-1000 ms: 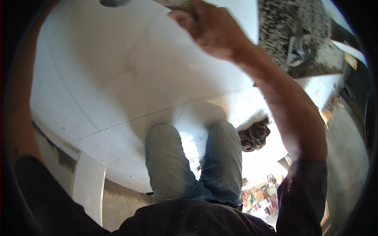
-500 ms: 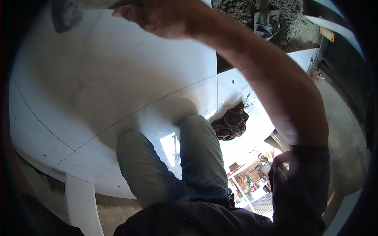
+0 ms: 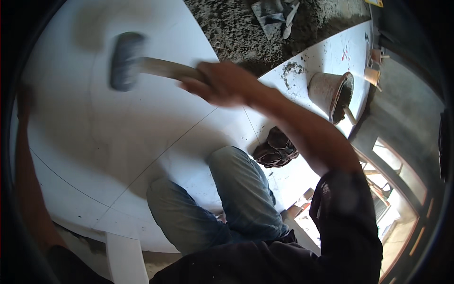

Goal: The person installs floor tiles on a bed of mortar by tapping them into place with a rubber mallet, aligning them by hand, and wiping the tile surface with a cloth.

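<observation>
My right hand (image 3: 222,85) is closed round the wooden handle of a mallet (image 3: 126,61) with a dark, thick head. The mallet is over a large white floor tile (image 3: 94,118); its head is blurred, and no contact with the tile can be made out. My left hand (image 3: 25,102) is at the far left rim, low over or against the tile's edge. Blur and shadow hide its fingers. My knees, in light blue jeans, rest on the tiles.
Wet grey mortar (image 3: 227,33) fills the floor beyond the tile, with a trowel-like metal tool (image 3: 272,19) on it. A mortar-smeared bucket (image 3: 324,90) stands at the right. A crumpled dark cloth (image 3: 276,147) lies beside my right knee. A white strip (image 3: 125,258) crosses the lower left.
My right hand has come down and nearer, bringing the mallet fully into view. My left hand now shows at the left rim. The view has turned, revealing the bucket.
</observation>
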`<state>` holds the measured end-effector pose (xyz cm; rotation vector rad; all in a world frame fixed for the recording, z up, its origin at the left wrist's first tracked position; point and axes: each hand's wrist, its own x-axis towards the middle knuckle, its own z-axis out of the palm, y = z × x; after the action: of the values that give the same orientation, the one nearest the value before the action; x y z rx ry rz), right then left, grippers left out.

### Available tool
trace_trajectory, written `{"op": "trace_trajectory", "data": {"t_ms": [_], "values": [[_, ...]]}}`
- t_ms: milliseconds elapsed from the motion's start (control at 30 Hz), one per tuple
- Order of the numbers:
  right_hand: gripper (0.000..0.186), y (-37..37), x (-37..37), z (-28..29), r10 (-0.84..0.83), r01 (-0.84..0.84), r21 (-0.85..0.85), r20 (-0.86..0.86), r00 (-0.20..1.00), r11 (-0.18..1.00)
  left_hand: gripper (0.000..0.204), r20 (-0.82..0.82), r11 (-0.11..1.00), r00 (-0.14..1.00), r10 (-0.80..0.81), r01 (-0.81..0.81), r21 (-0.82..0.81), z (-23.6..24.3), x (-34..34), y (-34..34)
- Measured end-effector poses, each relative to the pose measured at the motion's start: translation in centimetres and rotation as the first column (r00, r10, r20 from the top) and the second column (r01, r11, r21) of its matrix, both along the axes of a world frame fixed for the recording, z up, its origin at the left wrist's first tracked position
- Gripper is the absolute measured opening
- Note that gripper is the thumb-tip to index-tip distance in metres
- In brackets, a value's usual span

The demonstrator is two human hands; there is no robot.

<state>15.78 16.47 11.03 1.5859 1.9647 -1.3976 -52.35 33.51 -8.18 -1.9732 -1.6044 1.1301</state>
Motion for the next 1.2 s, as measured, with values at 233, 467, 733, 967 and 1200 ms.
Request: {"op": "trace_trajectory", "data": {"t_ms": [233,467,733,967,1200], "values": [[0.049,-28.0,17.0,0.6,-0.777,0.774,0.116,0.213,0.592,0.622,0.058,0.837,0.914,0.516,0.181,-0.403,0.050,-1.9,21.5,-25.4],[0.054,-37.0,19.9,-7.8,-0.942,0.885,0.323,0.146,0.303,0.335,0.063,0.368,0.851,0.782,0.503,-0.522,-0.054,5.9,31.7,-55.2],[0.059,-37.2,20.3,-8.8,-0.954,0.861,0.418,0.049,0.296,0.289,0.066,0.384,0.162,-0.068,0.921,-0.828,-0.537,16.3,38.9,-69.2],[0.055,-36.6,19.3,-10.0,-0.954,0.806,0.518,0.077,0.290,0.286,0.070,-0.005,-0.238,-1.000,0.001,0.005,-0.971,22.4,41.8,-71.2],[0.053,-37.4,19.3,-9.6,-0.954,0.811,0.504,0.123,0.272,0.296,0.047,0.766,0.449,-0.407,0.498,-0.635,-0.629,23.1,39.6,-50.7]]}}
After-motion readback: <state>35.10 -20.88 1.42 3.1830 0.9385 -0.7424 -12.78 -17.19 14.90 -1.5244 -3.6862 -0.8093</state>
